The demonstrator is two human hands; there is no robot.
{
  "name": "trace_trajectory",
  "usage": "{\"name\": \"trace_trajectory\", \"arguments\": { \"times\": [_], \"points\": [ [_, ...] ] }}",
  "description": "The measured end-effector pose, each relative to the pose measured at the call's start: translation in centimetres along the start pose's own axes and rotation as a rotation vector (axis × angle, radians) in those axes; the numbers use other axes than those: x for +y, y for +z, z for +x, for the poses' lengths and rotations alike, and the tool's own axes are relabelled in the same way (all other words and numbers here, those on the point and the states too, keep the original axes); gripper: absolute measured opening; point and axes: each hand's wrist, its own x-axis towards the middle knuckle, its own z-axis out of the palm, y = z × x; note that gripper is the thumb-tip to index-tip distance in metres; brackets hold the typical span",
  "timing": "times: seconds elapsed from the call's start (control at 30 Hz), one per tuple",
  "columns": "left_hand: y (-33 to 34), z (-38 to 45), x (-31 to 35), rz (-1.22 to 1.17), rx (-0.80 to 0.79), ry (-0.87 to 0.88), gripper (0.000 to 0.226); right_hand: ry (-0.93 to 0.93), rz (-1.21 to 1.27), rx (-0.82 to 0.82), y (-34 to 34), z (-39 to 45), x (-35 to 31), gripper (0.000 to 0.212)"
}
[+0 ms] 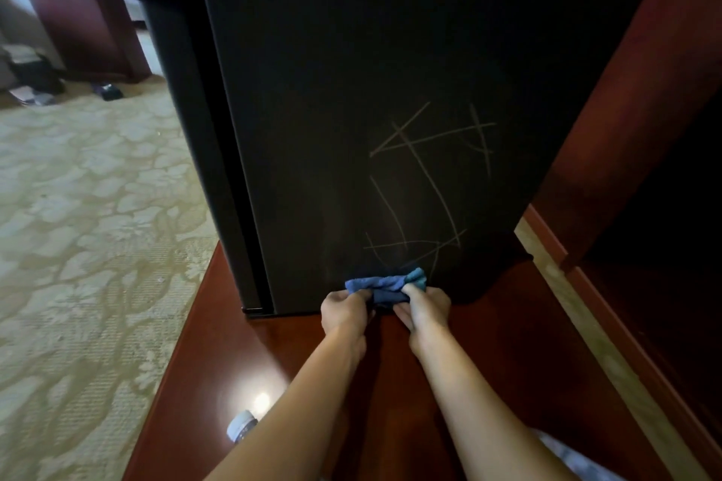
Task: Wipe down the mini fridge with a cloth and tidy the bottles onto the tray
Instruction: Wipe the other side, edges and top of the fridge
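Both hands grip a bunched blue cloth [385, 287] at the foot of a black mini fridge [390, 109]: left hand [345, 310] and right hand [424, 308] sit close together, fingers curled round the fabric from either side, forearms reaching in from the bottom of the frame. The cloth presses against the fridge's lower front, just below pale scratch-like marks [429, 183] crossing the dark panel. Fridge stands upright on a glossy red-brown table [508, 344]. Near the table's front-left edge, partly hidden by the left arm, what's prob. a bottle cap end [241, 425] shows. Patterned beige carpet [78, 226] spreads to the left; dark wood cabinetry [664, 129] at right.
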Motion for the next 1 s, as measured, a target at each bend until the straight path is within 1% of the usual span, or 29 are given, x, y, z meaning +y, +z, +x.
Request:
{"name": "trace_trajectory", "arguments": {
  "times": [0.07,0.2,0.3,0.4,0.57,0.67,0.77,0.8,0.9,1.0],
  "points": [
    [0.6,-0.2,-0.6,0.007,-0.027,-0.037,0.012,0.017,-0.014,0.017,-0.9,0.5,-0.3,0.029],
    [2.8,-1.2,-1.2,-0.068,-0.095,-0.120,0.006,0.045,0.011,0.063,-2.8,1.7,-1.7,0.031],
    [4.4,-1.7,-1.2,-0.111,-0.111,-0.156,0.008,0.051,0.023,0.086,-3.6,2.4,-2.5,0.033],
    [5.6,-2.1,-1.2,-0.136,-0.124,-0.149,0.011,0.058,0.041,0.081,-4.2,2.8,-2.8,0.030],
    [5.9,-2.0,-1.8,-0.130,-0.120,-0.132,0.005,0.024,0.049,0.082,-4.6,3.0,-2.8,0.032],
    [5.2,-1.7,-1.8,-0.105,-0.065,-0.079,0.008,-0.020,0.004,0.058,-4.0,2.7,-2.6,0.026],
    [3.7,-1.6,-1.2,-0.108,0.063,0.003,0.011,-0.029,-0.053,0.003,-2.4,1.7,-1.6,0.008],
    [3.1,-1.6,-0.9,-0.133,0.100,0.012,0.013,-0.035,-0.088,0.002,-1.7,1.3,-0.9,0.005],
    [1.3,-1.9,0.2,-0.262,0.134,-0.014,0.021,-0.024,-0.134,0.001,0.2,-0.3,1.0,0.002],
    [-0.2,-2.2,1.2,-0.352,0.102,-0.055,0.023,0.053,-0.059,0.007,1.6,-1.2,1.9,0.011]
  ]
}}
